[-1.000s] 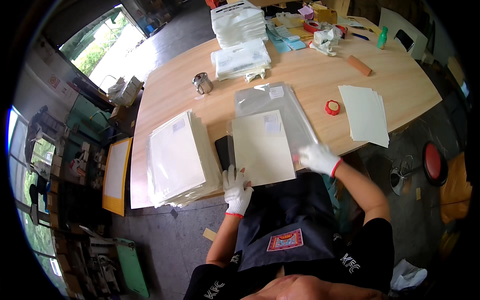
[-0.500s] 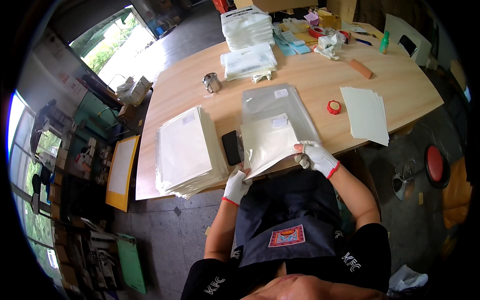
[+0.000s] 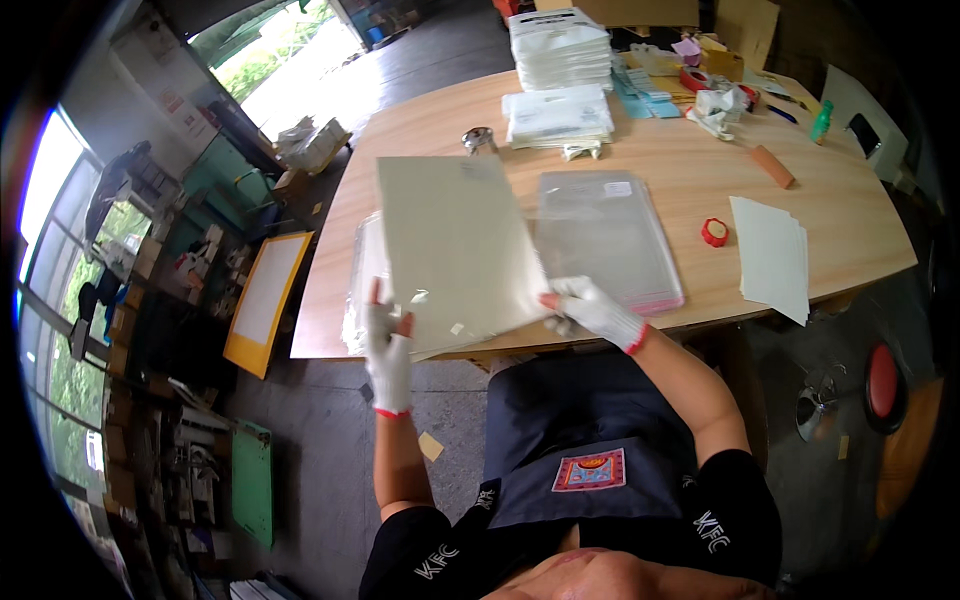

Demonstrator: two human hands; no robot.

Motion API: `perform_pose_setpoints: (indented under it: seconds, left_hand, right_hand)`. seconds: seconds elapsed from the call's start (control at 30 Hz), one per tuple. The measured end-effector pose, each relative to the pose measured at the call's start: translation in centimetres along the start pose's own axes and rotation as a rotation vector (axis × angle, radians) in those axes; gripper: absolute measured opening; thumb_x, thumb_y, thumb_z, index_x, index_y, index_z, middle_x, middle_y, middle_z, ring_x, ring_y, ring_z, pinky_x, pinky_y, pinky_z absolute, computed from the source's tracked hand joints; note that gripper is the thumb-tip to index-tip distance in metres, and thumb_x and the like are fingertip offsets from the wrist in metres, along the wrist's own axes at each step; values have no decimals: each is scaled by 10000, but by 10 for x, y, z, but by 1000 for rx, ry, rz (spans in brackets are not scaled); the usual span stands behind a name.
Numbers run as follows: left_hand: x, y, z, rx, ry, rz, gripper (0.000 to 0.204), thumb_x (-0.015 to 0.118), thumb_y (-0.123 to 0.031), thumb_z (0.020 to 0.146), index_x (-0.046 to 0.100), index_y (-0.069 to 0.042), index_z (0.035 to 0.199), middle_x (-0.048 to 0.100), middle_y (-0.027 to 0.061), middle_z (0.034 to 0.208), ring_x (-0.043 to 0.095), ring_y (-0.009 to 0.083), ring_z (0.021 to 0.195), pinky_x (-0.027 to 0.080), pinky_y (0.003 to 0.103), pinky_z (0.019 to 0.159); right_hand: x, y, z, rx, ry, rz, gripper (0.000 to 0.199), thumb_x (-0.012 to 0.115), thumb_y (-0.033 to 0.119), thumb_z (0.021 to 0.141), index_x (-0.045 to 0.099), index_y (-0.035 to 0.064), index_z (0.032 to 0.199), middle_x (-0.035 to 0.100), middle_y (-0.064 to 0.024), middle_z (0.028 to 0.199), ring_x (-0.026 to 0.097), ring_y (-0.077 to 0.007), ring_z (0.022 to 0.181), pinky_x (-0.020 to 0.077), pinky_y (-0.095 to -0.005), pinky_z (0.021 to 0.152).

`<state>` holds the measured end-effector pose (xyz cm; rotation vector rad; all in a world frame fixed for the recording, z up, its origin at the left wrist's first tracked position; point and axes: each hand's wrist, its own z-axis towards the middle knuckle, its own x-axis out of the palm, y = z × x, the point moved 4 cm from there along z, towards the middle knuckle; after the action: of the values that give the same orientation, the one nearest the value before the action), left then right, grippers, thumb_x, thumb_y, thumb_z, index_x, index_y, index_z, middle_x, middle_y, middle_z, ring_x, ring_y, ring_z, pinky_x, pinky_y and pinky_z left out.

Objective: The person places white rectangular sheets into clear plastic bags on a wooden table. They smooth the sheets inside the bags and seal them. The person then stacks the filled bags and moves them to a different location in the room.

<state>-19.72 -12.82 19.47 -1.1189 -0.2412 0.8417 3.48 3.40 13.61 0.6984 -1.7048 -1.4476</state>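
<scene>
Both my hands wear white gloves with bare fingertips at thumb and index. A cream sheet in a clear plastic sleeve is raised at a tilt over the left part of the table. My right hand pinches its lower right corner. Beside its lower left edge, my left hand has index finger and thumb spread apart, the thumb overlapping the edge. Behind the raised sheet, a stack of sleeved sheets is mostly hidden. Flat clear plastic sleeves lie to its right.
Farther back stand a metal cup and piles of white plastic packs. On the right lie a red round-edged lid, loose cream sheets, a brown block and a green bottle. A red stool stands beyond the table.
The sleeved sheet has been lifted off the clear sleeves and carried left over the stack. My left hand has moved left and spread its fingers; the right keeps its corner. The phone is now hidden.
</scene>
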Motion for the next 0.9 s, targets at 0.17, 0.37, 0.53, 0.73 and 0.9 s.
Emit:
perform_pose_setpoints:
  seconds: [0.17,0.37,0.53,0.73,0.9]
  left_hand:
    - [-89,40,49,-25,-47,210,558,466,-2,848,338,-76,1386,611,32,937,495,84,679,407,233,614]
    - [-91,123,36,46,44,789,436,556,-123,815,522,-160,1249,641,159,872,623,284,782,477,386,729]
    - [-88,128,33,-467,-122,552,596,677,-109,798,419,-72,1334,612,109,1107,587,153,916,502,305,726]
    - [-57,28,-24,524,-353,644,558,500,135,826,383,-50,1339,371,149,1396,462,307,1225,477,430,956]
    - [37,18,-67,755,52,453,274,516,91,794,533,-32,1039,481,147,1310,468,359,1214,430,448,992]
  right_hand:
    - [74,4,87,73,37,-220,285,576,281,899,583,38,750,565,-23,605,487,-75,466,402,-237,446]
    - [76,-25,97,108,-8,-525,337,558,334,873,654,53,712,623,-57,606,573,-119,512,449,-280,516]
    - [20,-18,40,-35,-84,-143,236,562,255,903,620,29,875,647,-42,710,573,-92,545,460,-242,507]
    - [-176,-74,-129,-178,-1137,184,269,545,146,854,542,29,1096,570,-42,723,543,-98,595,488,-258,523]
    - [-279,-114,-233,-58,-1277,826,185,433,217,932,494,51,986,647,-155,872,601,-171,556,482,-254,405]
